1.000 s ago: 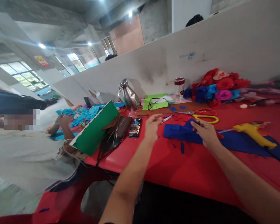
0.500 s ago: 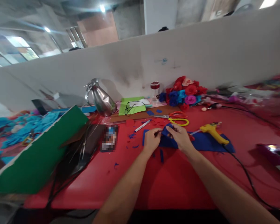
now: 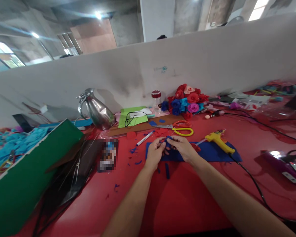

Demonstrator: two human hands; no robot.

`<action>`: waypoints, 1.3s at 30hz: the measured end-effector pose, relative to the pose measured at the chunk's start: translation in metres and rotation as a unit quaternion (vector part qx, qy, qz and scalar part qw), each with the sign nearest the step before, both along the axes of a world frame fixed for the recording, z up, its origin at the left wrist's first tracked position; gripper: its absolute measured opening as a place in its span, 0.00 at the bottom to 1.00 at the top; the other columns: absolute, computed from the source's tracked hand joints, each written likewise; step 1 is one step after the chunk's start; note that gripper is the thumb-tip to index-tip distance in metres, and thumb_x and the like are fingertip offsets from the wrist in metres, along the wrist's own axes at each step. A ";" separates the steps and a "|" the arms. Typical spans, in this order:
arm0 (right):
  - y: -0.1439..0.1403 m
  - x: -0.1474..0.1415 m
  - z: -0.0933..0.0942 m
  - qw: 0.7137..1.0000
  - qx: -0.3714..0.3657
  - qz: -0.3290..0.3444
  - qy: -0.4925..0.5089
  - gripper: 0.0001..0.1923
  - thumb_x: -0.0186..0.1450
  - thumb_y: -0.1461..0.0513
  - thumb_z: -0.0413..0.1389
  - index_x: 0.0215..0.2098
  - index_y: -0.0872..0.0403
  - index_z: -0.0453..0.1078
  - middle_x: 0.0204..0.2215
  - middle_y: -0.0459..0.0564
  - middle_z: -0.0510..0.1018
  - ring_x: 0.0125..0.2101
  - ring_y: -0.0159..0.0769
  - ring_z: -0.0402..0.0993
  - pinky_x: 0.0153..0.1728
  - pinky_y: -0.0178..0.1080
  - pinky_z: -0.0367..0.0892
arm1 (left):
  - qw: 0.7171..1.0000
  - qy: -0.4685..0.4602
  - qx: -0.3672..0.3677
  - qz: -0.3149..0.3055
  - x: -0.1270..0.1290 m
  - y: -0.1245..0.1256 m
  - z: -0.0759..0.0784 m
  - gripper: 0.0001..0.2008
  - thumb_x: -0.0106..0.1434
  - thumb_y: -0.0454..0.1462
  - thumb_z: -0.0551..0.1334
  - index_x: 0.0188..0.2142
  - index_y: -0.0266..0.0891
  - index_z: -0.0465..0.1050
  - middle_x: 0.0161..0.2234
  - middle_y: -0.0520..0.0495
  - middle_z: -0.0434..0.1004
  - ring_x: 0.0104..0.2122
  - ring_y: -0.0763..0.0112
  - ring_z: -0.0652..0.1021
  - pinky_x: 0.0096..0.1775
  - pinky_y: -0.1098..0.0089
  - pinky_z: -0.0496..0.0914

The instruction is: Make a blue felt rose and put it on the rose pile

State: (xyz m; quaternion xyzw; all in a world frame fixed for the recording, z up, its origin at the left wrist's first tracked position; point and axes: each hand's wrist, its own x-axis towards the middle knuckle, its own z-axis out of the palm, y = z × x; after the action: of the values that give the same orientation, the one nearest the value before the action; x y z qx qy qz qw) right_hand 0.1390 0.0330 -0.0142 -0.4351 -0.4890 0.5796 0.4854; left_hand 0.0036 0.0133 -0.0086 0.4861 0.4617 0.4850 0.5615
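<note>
Between my two hands is a small piece of dark blue material (image 3: 168, 141), perhaps felt or crepe paper, partly covered by the fingers. My left hand (image 3: 156, 152) pinches it from the left. On its other side the fingers of my right hand (image 3: 184, 148) are closed on it too. Under the hands lies a long dark blue sheet (image 3: 207, 152). A yellow glue gun (image 3: 219, 142) rests on the sheet's right part, its nozzle pointing left. Yellow-handled scissors (image 3: 182, 131) lie just beyond my hands, and a white marker pen (image 3: 145, 138) is to their left.
Blue scraps (image 3: 134, 150) dot the red tabletop (image 3: 128, 204). At the back stand a steel jug (image 3: 98, 110), a red-lidded jar (image 3: 156, 98) and a heap of paper flowers (image 3: 187, 98). A green board (image 3: 39, 174) leans at left; a purple power strip (image 3: 283, 164) sits at right.
The camera view has shifted slightly, so the scene sits further left. My hands have drawn closer together around the blue piece, which is now more hidden by the fingers.
</note>
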 end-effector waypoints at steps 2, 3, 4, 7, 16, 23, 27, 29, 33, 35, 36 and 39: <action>0.000 0.003 0.000 1.000 0.006 -0.022 0.010 0.22 0.47 0.46 0.65 0.24 0.56 0.70 0.17 0.41 0.68 0.20 0.27 0.58 0.23 0.34 0.52 | 1.000 -0.004 -0.017 -0.008 0.000 -0.001 0.002 0.18 0.58 0.38 0.62 0.48 0.34 0.70 0.24 0.50 0.76 0.19 0.75 0.74 0.22 0.76 0.60; 0.000 0.005 0.001 0.999 0.002 -0.035 0.018 0.22 0.47 0.46 0.65 0.23 0.55 0.69 0.16 0.41 0.67 0.19 0.26 0.58 0.23 0.33 0.52 | 1.000 -0.004 -0.024 -0.013 0.000 -0.002 0.003 0.19 0.58 0.39 0.62 0.48 0.34 0.70 0.25 0.49 0.77 0.20 0.75 0.75 0.22 0.76 0.60; 0.000 0.007 0.002 0.998 -0.006 -0.048 0.026 0.22 0.47 0.46 0.65 0.22 0.55 0.69 0.16 0.40 0.66 0.19 0.26 0.57 0.23 0.33 0.52 | 0.999 -0.003 -0.031 -0.017 0.001 -0.003 0.004 0.19 0.58 0.39 0.62 0.48 0.35 0.70 0.25 0.49 0.77 0.20 0.75 0.75 0.22 0.76 0.60; 0.000 0.010 0.006 0.997 -0.022 -0.070 0.035 0.22 0.47 0.45 0.65 0.21 0.55 0.68 0.16 0.40 0.65 0.19 0.26 0.57 0.23 0.33 0.53 | 0.998 0.009 -0.043 -0.037 0.002 -0.005 0.007 0.18 0.57 0.39 0.63 0.47 0.36 0.71 0.24 0.49 0.77 0.20 0.75 0.76 0.24 0.76 0.61; -0.013 -0.005 0.011 0.999 0.036 -0.009 0.000 0.20 0.54 0.46 0.59 0.21 0.54 0.68 0.14 0.41 0.66 0.19 0.28 0.57 0.24 0.35 0.53 | 1.000 0.009 -0.010 -0.016 0.002 -0.005 0.003 0.11 0.57 0.41 0.62 0.37 0.36 0.71 0.24 0.51 0.76 0.19 0.78 0.71 0.24 0.75 0.61; -0.012 -0.003 0.012 0.997 0.014 -0.079 0.007 0.20 0.51 0.45 0.60 0.19 0.54 0.68 0.15 0.41 0.63 0.20 0.29 0.56 0.23 0.35 0.53 | 0.998 0.002 -0.053 -0.042 0.003 -0.006 0.003 0.10 0.55 0.37 0.63 0.37 0.37 0.69 0.24 0.51 0.76 0.20 0.76 0.75 0.26 0.76 0.62; -0.009 -0.002 0.009 0.994 -0.002 -0.101 0.032 0.20 0.49 0.45 0.61 0.20 0.54 0.69 0.16 0.42 0.65 0.20 0.29 0.57 0.23 0.35 0.53 | 0.996 -0.024 -0.078 -0.046 0.003 -0.008 0.007 0.07 0.54 0.34 0.63 0.34 0.37 0.69 0.27 0.49 0.77 0.23 0.77 0.75 0.28 0.77 0.63; -0.009 -0.001 0.009 0.994 -0.009 -0.099 0.047 0.21 0.48 0.45 0.62 0.20 0.54 0.69 0.17 0.42 0.66 0.20 0.28 0.57 0.23 0.35 0.53 | 0.994 -0.035 -0.092 -0.049 0.002 -0.008 0.008 0.07 0.53 0.33 0.63 0.33 0.37 0.70 0.28 0.49 0.76 0.24 0.78 0.74 0.29 0.77 0.63; -0.009 0.000 0.011 0.995 -0.008 -0.088 0.048 0.21 0.48 0.45 0.62 0.19 0.54 0.69 0.16 0.42 0.66 0.19 0.28 0.56 0.23 0.35 0.52 | 0.993 -0.043 -0.094 -0.059 0.001 -0.006 0.008 0.06 0.52 0.36 0.64 0.31 0.37 0.70 0.28 0.50 0.76 0.18 0.83 0.65 0.24 0.78 0.58; -0.010 -0.001 0.012 0.996 -0.005 -0.083 0.042 0.22 0.48 0.44 0.62 0.19 0.54 0.68 0.16 0.42 0.65 0.19 0.28 0.56 0.23 0.35 0.52 | 0.994 -0.038 -0.082 -0.056 0.001 -0.006 0.007 0.07 0.53 0.39 0.64 0.29 0.37 0.69 0.27 0.50 0.75 0.16 0.84 0.60 0.21 0.77 0.55; -0.010 -0.001 0.012 0.996 -0.007 -0.082 0.039 0.22 0.48 0.45 0.62 0.18 0.54 0.68 0.16 0.42 0.65 0.19 0.28 0.56 0.23 0.35 0.53 | 0.995 -0.036 -0.079 -0.053 0.001 -0.005 0.006 0.09 0.53 0.40 0.63 0.28 0.37 0.69 0.26 0.50 0.74 0.15 0.84 0.59 0.20 0.76 0.53; -0.011 -0.002 0.012 0.995 -0.018 -0.088 0.040 0.22 0.47 0.45 0.63 0.19 0.54 0.69 0.16 0.42 0.66 0.20 0.28 0.57 0.24 0.35 0.53 | 0.995 -0.039 -0.085 -0.043 0.000 -0.005 0.006 0.12 0.52 0.44 0.64 0.28 0.37 0.68 0.24 0.51 0.73 0.14 0.84 0.60 0.20 0.76 0.52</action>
State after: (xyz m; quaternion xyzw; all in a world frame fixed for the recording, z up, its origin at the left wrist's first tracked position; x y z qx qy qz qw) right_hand 0.1367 0.0222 -0.0020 -0.4613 -0.4185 0.5608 0.5455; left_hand 0.0039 0.0081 -0.0028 0.4369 0.4576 0.4380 0.6387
